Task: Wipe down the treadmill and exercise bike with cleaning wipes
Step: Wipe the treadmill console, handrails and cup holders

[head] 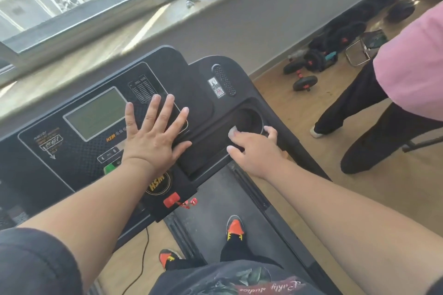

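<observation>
On the treadmill [72,151] console, the left hand [153,136] lies flat with its fingers spread out, holding nothing. It sits just at 3 o'clock from the screen [96,114]. The right hand [254,148] pinches a small white wipe [233,132] and presses it on the rim of the round cup hole [248,120], at 3 o'clock from the left hand. A red clip [171,200] sits at 6 o'clock. Dumbbells [304,82] lie on the floor at 2 o'clock, near a person in a pink top [412,72].
</observation>
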